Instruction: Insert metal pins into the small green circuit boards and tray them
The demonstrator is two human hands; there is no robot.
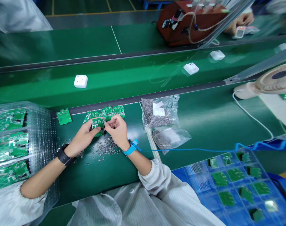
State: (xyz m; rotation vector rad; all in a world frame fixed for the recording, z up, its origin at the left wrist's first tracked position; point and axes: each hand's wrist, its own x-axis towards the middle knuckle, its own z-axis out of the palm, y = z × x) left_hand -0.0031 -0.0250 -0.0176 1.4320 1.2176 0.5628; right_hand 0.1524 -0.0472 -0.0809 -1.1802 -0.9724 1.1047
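Note:
Between my two hands is a green circuit board [97, 123]. My left hand [83, 138] grips it by its left and lower edges, the thumb across its face. My right hand [117, 131] has thumb and forefinger pinched at the board's right edge; whatever is between those fingertips is too small to make out. Several more green boards [119, 110] lie just beyond, and a single board [64, 116] rests to the left. Under and beside my hands, many small metal parts [107, 146] are scattered on the green table [96, 172].
Stacked clear trays [43, 141] of boards stand at left. Bags of small parts [157, 113] lie right of my hands. A blue cord [192, 149] runs from my right wrist. A fan [277, 77] and board tray [204, 191] are at right. White devices [81, 81] sit on the green belt [133, 78].

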